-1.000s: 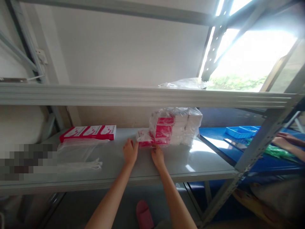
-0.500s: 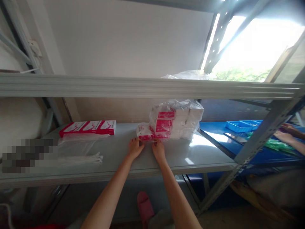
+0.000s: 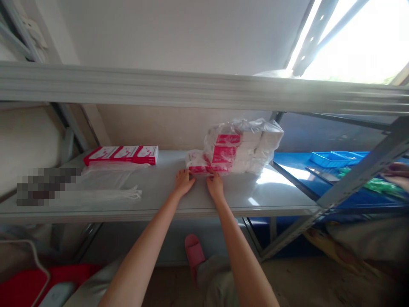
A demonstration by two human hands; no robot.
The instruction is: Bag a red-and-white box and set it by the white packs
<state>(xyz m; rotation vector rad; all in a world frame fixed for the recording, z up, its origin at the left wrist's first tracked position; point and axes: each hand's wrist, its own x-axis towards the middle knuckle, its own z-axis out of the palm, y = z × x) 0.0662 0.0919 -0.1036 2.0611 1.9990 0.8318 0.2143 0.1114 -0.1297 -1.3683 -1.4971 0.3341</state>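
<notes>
Fingers of left hand (image 3: 183,181) curled loosely, tips on the near left edge of a small pack (image 3: 195,163) wrapped in clear film; not clearly clamped, more a light pinch or press against the wrap. Cannot tell whether thumb is under the film. Fingers of right hand (image 3: 214,186) likewise bent and close together, tips meeting the pack's right end, where it butts against the bagged stack (image 3: 241,145). Both palms low over the shelf (image 3: 159,198), forearms reaching in from below.

Pack lying flat on the shelf, mid-width, touching the front left foot of the stack; not lifted.

As for progress, judged from how things lie: at far left, loose clear bags (image 3: 105,185) spread flat, seemingly unused; behind them a row of red boxes (image 3: 123,154) lined up near the back, unbagged. In the middle, the one small pack in hand, apparently just being gripped or set. To its right, the stack already wrapped and piled several layers high. So likely some packing done, some boxes left.

Farther right, a blue tray (image 3: 332,158) on a blue surface, and another person's hand (image 3: 396,175) at the frame edge, well apart.
</notes>
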